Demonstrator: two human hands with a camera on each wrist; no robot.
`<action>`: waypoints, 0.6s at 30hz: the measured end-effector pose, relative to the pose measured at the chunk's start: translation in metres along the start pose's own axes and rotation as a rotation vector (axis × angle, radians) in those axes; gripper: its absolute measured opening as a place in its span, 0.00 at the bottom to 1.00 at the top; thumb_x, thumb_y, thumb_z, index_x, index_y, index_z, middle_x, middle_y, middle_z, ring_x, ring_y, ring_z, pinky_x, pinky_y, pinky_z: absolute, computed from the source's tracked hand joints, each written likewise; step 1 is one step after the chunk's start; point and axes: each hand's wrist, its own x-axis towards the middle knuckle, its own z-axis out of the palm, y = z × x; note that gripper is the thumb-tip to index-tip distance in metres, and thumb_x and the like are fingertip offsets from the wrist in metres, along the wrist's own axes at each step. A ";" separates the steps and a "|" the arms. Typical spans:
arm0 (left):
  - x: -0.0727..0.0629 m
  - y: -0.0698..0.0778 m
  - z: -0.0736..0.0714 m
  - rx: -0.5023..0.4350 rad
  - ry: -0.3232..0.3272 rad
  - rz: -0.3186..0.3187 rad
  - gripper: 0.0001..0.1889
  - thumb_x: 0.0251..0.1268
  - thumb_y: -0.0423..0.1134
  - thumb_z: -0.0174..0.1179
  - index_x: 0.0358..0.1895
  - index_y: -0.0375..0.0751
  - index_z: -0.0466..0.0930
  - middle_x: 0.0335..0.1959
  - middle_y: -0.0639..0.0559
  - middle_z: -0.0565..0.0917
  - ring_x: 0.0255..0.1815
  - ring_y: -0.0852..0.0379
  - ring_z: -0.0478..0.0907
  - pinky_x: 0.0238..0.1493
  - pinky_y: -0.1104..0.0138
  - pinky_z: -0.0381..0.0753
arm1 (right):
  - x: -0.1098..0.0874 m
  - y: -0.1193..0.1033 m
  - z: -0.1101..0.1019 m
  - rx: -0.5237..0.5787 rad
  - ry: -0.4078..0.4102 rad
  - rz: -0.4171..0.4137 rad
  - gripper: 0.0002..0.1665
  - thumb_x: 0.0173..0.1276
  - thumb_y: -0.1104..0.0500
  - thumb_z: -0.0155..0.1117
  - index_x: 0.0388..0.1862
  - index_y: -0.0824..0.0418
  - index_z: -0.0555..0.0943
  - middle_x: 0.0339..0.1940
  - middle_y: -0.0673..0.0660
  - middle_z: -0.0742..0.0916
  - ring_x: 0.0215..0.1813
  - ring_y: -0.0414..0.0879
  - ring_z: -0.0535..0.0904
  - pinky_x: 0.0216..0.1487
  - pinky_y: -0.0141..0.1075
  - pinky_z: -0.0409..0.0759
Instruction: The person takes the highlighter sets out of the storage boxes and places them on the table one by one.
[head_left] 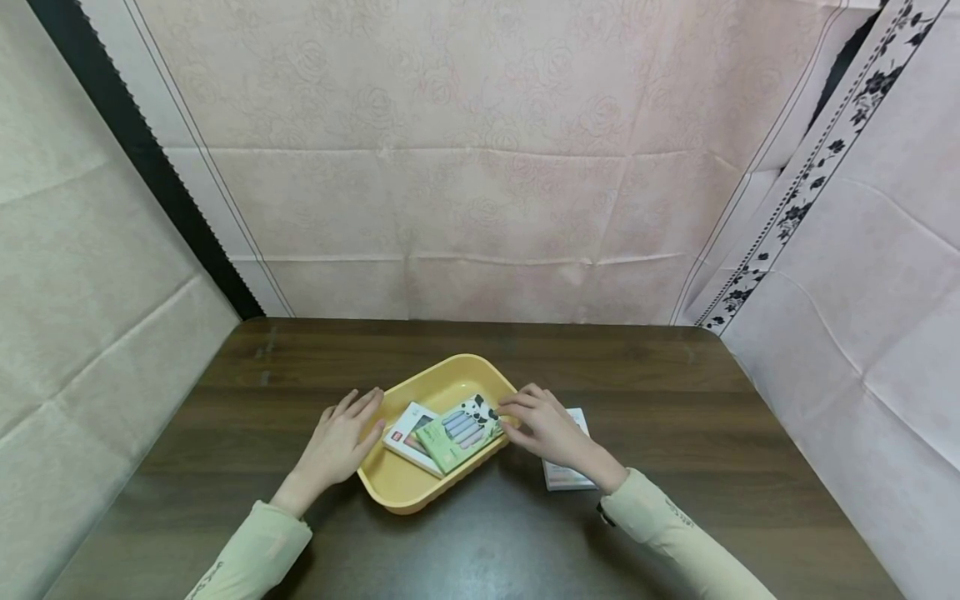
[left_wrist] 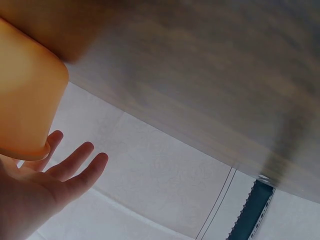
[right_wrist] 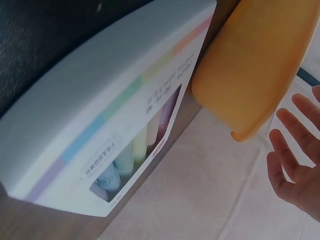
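Observation:
A yellow plastic tray [head_left: 457, 371] sits at a slant on the table. Inside it, a green box [head_left: 457, 433] with a cow print and pastel pens pictured overlaps a white box [head_left: 408, 448]. My left hand [head_left: 333, 446] is at the tray's left side, fingers spread, thumb over the rim; in the left wrist view those fingers [left_wrist: 72, 162] extend past the tray's edge. Over the right rim hovers my right hand [head_left: 547, 425], its loosely bent fingertips close to the green box's corner. Relaxed, separated fingers [right_wrist: 290, 150] show in the right wrist view, with nothing between them.
Under my right wrist, partly covered, lies another white box [head_left: 566, 477]; the right wrist view shows pastel markers [right_wrist: 122, 162] through its window. The brown wooden table [head_left: 300, 367] meets pale patterned cloth [head_left: 487, 208] behind and at both sides.

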 end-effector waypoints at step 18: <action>0.000 0.000 0.000 0.003 -0.002 0.003 0.25 0.66 0.49 0.44 0.64 0.43 0.63 0.64 0.45 0.67 0.64 0.38 0.61 0.55 0.41 0.62 | 0.002 -0.004 0.006 0.011 -0.033 -0.007 0.11 0.57 0.55 0.63 0.39 0.56 0.83 0.43 0.50 0.85 0.43 0.42 0.73 0.41 0.36 0.71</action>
